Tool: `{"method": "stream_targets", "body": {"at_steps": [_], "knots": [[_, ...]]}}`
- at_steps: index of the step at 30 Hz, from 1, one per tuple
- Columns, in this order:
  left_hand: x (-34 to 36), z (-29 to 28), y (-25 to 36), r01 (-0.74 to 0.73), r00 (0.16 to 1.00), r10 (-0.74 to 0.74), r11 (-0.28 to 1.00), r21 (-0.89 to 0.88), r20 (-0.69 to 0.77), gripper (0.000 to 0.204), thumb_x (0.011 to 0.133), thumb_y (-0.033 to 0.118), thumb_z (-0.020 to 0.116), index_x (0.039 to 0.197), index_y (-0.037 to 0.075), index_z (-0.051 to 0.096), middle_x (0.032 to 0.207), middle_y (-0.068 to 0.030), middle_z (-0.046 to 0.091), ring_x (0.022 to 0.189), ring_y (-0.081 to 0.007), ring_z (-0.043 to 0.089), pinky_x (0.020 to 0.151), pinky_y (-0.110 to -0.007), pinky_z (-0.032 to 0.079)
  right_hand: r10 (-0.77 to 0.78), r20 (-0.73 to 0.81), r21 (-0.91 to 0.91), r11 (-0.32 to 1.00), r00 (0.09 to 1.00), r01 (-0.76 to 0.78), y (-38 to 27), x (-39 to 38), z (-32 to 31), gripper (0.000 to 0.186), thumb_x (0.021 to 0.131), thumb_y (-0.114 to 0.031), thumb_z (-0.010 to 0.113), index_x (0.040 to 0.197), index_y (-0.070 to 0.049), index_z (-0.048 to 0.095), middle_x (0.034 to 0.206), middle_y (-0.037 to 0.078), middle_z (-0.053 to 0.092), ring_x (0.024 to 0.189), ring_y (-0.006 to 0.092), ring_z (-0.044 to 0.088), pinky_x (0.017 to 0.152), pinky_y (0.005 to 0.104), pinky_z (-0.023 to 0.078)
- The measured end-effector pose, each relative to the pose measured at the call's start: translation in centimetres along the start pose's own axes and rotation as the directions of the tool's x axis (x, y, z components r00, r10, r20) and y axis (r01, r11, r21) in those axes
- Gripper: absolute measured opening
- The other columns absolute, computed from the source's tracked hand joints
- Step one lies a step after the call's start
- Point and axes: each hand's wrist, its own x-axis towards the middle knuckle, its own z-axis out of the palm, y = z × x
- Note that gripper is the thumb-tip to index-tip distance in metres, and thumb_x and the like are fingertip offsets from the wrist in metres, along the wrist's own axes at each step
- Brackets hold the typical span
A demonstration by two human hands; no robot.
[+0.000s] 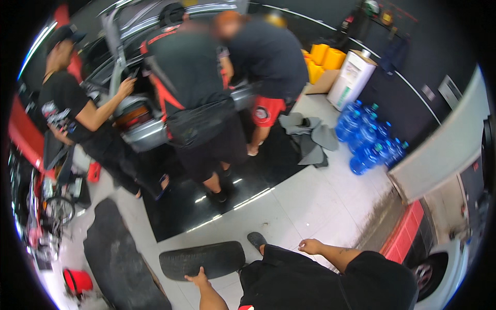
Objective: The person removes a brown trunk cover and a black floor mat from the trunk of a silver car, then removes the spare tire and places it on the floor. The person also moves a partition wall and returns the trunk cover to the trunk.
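A black tyre (178,261) stands on its tread on the pale tiled floor, just in front of me. My left hand (198,277) is at its near edge with fingers apart, seeming to touch the rubber without gripping it. Off to the right, my right hand (309,246) hangs over the floor with its fingers loosely curled in. Nothing shows in it. One dark shoe (256,239) of mine is close to the tyre's right end.
Three people (196,88) stand around a silver car (147,133) with its rear open. Grey mats (310,135) and blue water bottles (364,135) sit at right, beside a white cabinet (351,77). A dark sheet (119,253) and a red bucket (77,280) lie left.
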Motion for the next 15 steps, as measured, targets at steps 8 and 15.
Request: {"method": "stream_targets", "body": {"at_steps": [8, 15], "knots": [[-0.5, -0.9, 0.4, 0.027, 0.997, -0.024, 0.999, -0.044, 0.072, 0.122, 0.079, 0.006, 0.088, 0.168, 0.012, 0.004, 0.163, -0.0227, 0.034, 0.144, -0.035, 0.044, 0.121, -0.043, 0.034, -0.027, 0.015, 0.038, 0.999, 1.0, 0.026, -2.9, 0.2, -1.4, 0.053, 0.092, -0.049, 0.068, 0.125, -0.008, 0.072, 0.115, 0.018, 0.076, 0.11, 0.0338, 0.071, 0.099, 0.0408, 0.054], [-0.4, -0.9, -0.5, 0.025, 0.998, -0.02, 0.996, -0.087, 0.059, 0.126, 0.075, 0.008, 0.092, 0.168, 0.018, 0.008, 0.159, -0.0232, 0.043, 0.141, -0.0355, 0.049, 0.119, -0.044, 0.039, -0.045, 0.033, 0.008, 0.999, 0.998, 0.045, -4.6, 0.9, -1.4, 0.054, 0.092, -0.049, 0.069, 0.127, -0.008, 0.071, 0.113, 0.018, 0.076, 0.107, 0.032, 0.072, 0.096, 0.0397, 0.055]]}}
